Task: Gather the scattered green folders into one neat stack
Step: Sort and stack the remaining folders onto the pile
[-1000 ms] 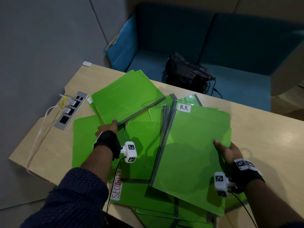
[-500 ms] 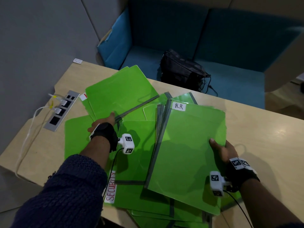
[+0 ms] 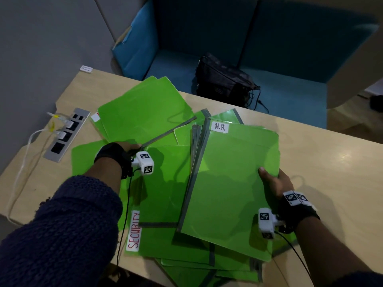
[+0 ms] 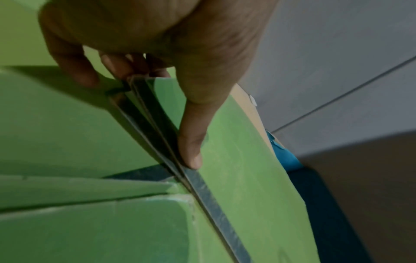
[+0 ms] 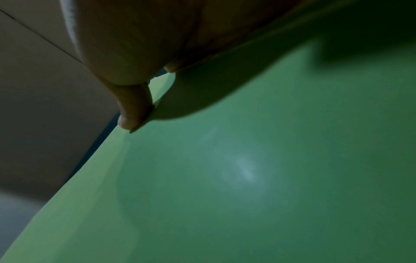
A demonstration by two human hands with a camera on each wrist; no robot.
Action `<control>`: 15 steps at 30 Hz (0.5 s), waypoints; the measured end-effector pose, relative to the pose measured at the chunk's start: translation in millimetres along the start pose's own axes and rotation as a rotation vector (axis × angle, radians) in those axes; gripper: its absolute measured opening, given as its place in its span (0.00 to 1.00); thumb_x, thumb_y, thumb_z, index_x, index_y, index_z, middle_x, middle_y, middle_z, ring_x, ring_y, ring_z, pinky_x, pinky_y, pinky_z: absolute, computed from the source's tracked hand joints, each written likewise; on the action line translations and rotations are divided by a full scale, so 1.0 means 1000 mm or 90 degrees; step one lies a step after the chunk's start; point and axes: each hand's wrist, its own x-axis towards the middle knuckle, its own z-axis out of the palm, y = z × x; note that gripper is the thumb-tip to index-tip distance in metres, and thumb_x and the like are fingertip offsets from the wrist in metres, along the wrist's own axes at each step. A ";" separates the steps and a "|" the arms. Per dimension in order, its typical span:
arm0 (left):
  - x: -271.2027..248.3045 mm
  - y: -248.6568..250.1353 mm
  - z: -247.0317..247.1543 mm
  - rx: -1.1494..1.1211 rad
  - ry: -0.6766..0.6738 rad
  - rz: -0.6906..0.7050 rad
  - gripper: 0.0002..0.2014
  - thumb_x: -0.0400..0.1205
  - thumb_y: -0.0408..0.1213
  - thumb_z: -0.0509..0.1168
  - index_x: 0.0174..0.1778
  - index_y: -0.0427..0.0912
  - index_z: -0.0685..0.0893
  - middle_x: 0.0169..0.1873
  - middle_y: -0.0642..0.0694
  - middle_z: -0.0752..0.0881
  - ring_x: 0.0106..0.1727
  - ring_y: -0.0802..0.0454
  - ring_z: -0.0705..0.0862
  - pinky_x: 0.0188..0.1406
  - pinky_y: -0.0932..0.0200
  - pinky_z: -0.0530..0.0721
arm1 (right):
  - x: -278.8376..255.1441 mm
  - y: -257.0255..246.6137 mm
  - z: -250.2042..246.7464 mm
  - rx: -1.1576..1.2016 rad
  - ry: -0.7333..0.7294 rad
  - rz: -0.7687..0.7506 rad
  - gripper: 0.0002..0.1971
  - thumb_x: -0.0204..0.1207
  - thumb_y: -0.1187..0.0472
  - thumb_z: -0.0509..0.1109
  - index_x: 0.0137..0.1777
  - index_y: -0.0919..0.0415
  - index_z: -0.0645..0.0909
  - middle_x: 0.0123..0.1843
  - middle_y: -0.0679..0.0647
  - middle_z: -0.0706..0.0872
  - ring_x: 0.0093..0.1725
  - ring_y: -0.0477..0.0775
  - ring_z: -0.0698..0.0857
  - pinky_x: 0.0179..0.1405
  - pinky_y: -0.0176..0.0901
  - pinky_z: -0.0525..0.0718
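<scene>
Several green folders lie spread over the wooden table (image 3: 331, 162). My left hand (image 3: 126, 149) grips the near corner of a tilted bundle of green folders (image 3: 143, 112) at the back left; in the left wrist view the thumb (image 4: 191, 142) lies on top along the grey spine and the fingers curl underneath. My right hand (image 3: 273, 183) holds the right edge of the "H.R" folder bundle (image 3: 232, 179), thumb on top (image 5: 133, 110). A "SECURITY" folder (image 3: 186, 247) lies beneath, near the front edge.
A grey power strip (image 3: 66, 133) with white cables sits at the table's left. A black bag (image 3: 223, 83) rests on the blue sofa (image 3: 290, 100) behind the table. Bare tabletop lies to the right of the folders.
My left hand has turned and lowered its tilted bundle a little, thumb now along the spine. The right hand keeps its hold on the "H.R" bundle.
</scene>
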 end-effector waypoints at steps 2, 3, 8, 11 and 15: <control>0.008 -0.005 -0.002 -0.085 -0.005 0.010 0.19 0.69 0.51 0.79 0.43 0.38 0.85 0.51 0.35 0.87 0.55 0.32 0.86 0.63 0.30 0.80 | -0.001 0.000 0.000 -0.019 0.001 -0.001 0.32 0.78 0.31 0.59 0.73 0.52 0.75 0.69 0.57 0.84 0.50 0.57 0.83 0.44 0.46 0.80; 0.003 -0.005 -0.001 -0.148 0.015 0.023 0.22 0.65 0.49 0.81 0.44 0.38 0.85 0.50 0.34 0.88 0.52 0.33 0.88 0.58 0.29 0.83 | 0.000 0.000 0.000 -0.024 0.003 0.000 0.33 0.77 0.30 0.58 0.72 0.52 0.75 0.68 0.57 0.84 0.50 0.57 0.83 0.45 0.48 0.81; -0.031 0.008 -0.027 -0.526 0.142 0.269 0.36 0.76 0.27 0.73 0.79 0.39 0.65 0.55 0.40 0.86 0.55 0.38 0.88 0.37 0.44 0.91 | 0.000 0.000 -0.004 -0.005 0.002 -0.014 0.33 0.76 0.30 0.60 0.72 0.53 0.77 0.63 0.55 0.87 0.52 0.60 0.85 0.52 0.53 0.82; -0.063 0.027 -0.056 -0.693 0.205 0.397 0.27 0.72 0.36 0.74 0.68 0.40 0.78 0.50 0.45 0.87 0.54 0.42 0.86 0.44 0.38 0.89 | -0.002 0.000 -0.004 0.001 -0.003 -0.007 0.33 0.73 0.28 0.60 0.70 0.49 0.79 0.59 0.51 0.87 0.51 0.59 0.85 0.55 0.55 0.83; -0.130 0.068 -0.068 -0.715 0.281 0.666 0.09 0.75 0.44 0.72 0.48 0.45 0.87 0.44 0.47 0.91 0.47 0.45 0.90 0.41 0.47 0.89 | -0.002 -0.001 -0.005 0.033 -0.008 0.023 0.34 0.69 0.26 0.62 0.70 0.45 0.78 0.59 0.48 0.86 0.53 0.58 0.86 0.58 0.61 0.84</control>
